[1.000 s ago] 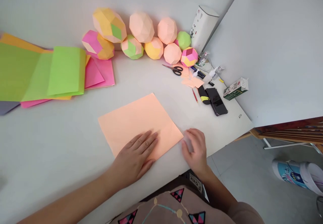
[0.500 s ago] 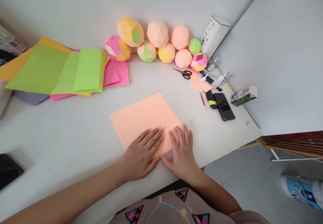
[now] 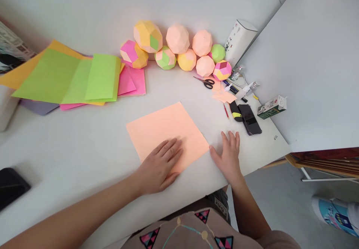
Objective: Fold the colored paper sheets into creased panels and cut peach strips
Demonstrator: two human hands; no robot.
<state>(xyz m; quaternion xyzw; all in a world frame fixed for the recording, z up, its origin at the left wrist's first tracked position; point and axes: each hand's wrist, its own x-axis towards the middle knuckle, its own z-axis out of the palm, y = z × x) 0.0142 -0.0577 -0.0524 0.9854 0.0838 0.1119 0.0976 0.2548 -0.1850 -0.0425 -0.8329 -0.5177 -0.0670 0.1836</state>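
Left hand (image 3: 161,166) flat on peach rectangular paper (image 3: 165,127) near counter (image 3: 193,185) front edge, likely flimsy, best edge-held; right hand (image 3: 228,159) splayed alongside.

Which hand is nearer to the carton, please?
Right. The right hand is by the peach paper, below and left of the carton in the picture; the left hand lies farther left, on the peach paper.

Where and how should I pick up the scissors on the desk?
Probably best by the black handle loops, coming from the near side with the right hand: the scissors lie flat, their blades pointing left, away from that hand.
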